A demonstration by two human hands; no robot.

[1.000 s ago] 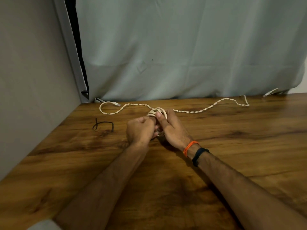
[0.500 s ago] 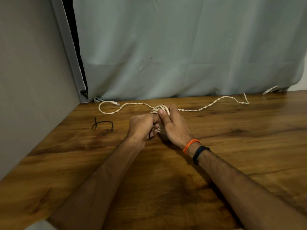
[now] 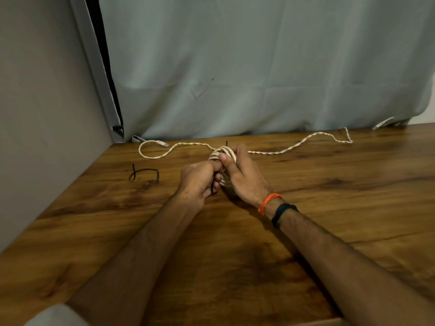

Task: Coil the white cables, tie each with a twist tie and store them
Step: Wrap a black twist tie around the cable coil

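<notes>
The wooden desk (image 3: 306,208) carries everything, and beyond the fingers a loose white cable (image 3: 294,147) trails along its far edge, uncoiled and well apart from the grip. It could snag on the bundle if the hands drift outward. Between the two hands sits the coiled white cable (image 3: 223,152), its loops standing up above the right hand (image 3: 244,180), whose thumb and fingers (image 3: 224,158) are curled round the coil and clamp it. If that clamp slackens, the springy loops would likely fan open and the coil would need rewinding. The left hand (image 3: 197,182) has its fingers curled in against the coil, pinching a black twist tie (image 3: 213,188) that pokes out below them. The thin tie may slip free before enough turns are made. A spare twist tie (image 3: 143,175) lies to the left of the left hand's fingers.
</notes>
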